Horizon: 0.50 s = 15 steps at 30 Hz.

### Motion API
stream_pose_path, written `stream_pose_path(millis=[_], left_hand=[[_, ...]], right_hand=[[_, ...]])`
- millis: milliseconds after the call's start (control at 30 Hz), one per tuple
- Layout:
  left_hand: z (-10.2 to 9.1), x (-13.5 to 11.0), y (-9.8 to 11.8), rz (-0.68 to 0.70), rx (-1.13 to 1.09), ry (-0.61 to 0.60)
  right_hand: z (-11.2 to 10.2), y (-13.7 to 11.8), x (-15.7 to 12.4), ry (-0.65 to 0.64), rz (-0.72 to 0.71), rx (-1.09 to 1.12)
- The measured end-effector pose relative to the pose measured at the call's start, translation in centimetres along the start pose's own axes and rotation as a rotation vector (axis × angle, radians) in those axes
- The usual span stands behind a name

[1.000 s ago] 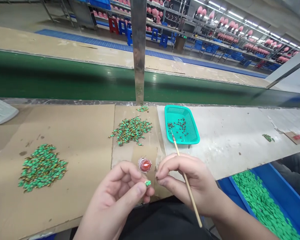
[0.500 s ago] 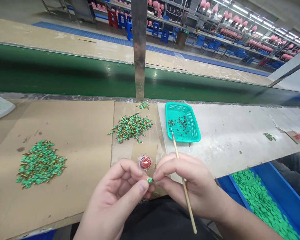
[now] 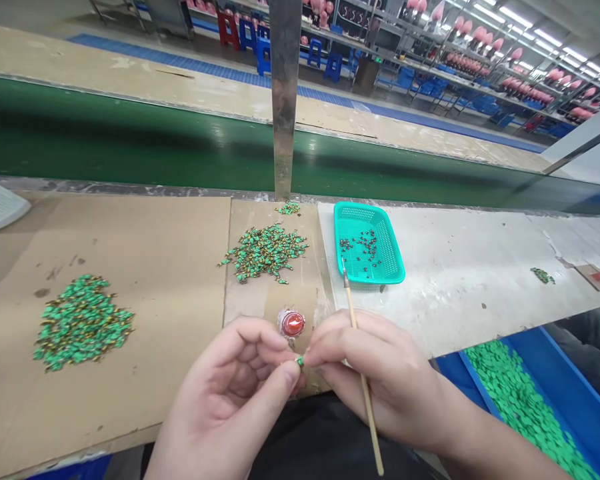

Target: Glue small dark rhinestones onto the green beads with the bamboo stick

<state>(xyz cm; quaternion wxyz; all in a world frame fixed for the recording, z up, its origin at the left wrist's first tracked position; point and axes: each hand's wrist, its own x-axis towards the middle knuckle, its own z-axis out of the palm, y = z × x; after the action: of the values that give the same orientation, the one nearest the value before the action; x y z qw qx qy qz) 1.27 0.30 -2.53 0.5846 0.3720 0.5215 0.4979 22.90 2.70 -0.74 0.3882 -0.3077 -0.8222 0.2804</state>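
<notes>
My left hand (image 3: 235, 387) pinches a tiny green piece (image 3: 299, 361) between thumb and fingertips, low in the middle of the view. My right hand (image 3: 375, 373) meets it fingertip to fingertip, touching the same piece, and also grips a thin wooden brush (image 3: 357, 360) whose tip points away toward the teal basket (image 3: 393, 268). Just beyond my fingers sits a small pot of red paint (image 3: 292, 323) on the cardboard.
Two heaps of green pieces lie on the cardboard, one at the left (image 3: 80, 322), one in the middle (image 3: 265, 252). The teal basket holds several dark small parts. A blue bin (image 3: 570, 400) of green pieces is at lower right. A metal post (image 3: 284, 100) and green conveyor (image 3: 130, 150) run behind.
My right hand has closed in on the left, and its fingertips now touch the green piece. The brush has swung more upright.
</notes>
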Motion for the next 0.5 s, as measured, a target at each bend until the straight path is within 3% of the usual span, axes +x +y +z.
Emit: stream_pose_path(millis=[133,267,500], left_hand=[[-0.2,0.2,-0.1,-0.021,-0.012,0.021],[-0.4,0.3,-0.2,0.035,-0.018,-0.038],[1.1,-0.9,0.7,-0.054,-0.068,0.136]], right_hand=[[0.3,0.5,0.1,0.014,0.024,0.080],[0.6,0.7,0.1,0.123,0.044,0.113],[0.9,0.6,0.2,0.126,0.029,0.079]])
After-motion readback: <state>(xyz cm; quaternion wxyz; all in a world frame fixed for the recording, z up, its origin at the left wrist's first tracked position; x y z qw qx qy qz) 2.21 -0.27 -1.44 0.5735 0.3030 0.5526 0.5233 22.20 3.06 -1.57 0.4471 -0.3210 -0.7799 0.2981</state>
